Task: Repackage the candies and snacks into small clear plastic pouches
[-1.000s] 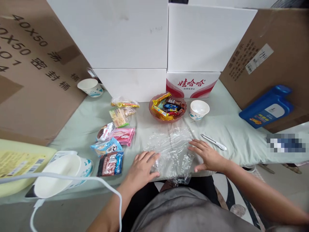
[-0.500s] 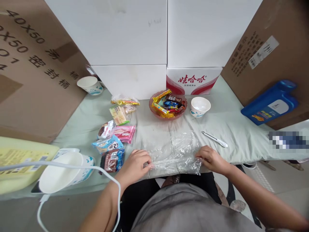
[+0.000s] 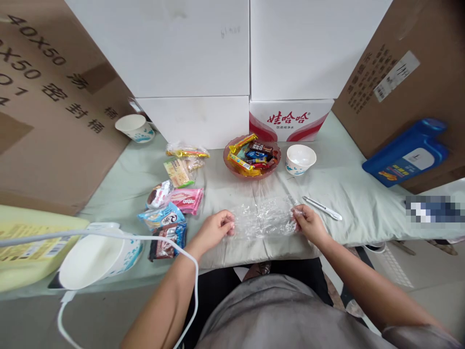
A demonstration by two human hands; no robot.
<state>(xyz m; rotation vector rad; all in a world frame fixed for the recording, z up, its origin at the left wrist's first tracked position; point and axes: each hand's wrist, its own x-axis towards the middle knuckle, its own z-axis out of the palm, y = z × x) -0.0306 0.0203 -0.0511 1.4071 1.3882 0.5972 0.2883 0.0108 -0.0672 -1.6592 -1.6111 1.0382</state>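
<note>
A clear plastic bag (image 3: 264, 219) stretches between my two hands, wrinkled and see-through, low over the cloth-covered surface. My left hand (image 3: 218, 229) pinches its left edge between thumb and fingers. At the opposite end, my right hand (image 3: 308, 224) grips the right edge. Beyond the bag stands a pink glass bowl (image 3: 250, 175) of wrapped snacks. A white utility knife (image 3: 322, 208) lies just past my right hand. Left of my left hand are a pink snack packet (image 3: 187, 200), a blue snack packet (image 3: 162, 216) and a brown-and-blue packet (image 3: 167, 244).
A paper bowl (image 3: 301, 160) sits right of the glass bowl, others (image 3: 135, 128) at left. A white cable (image 3: 145, 237) crosses my left forearm. White boxes (image 3: 192, 121) wall the back; cardboard boxes flank both sides. A blue bottle (image 3: 407, 152) leans at right.
Both hands have moved forward, away from my body, carrying the plastic bag with them. The bag now spans a narrower, flatter strip. The cable has shifted right along my left arm.
</note>
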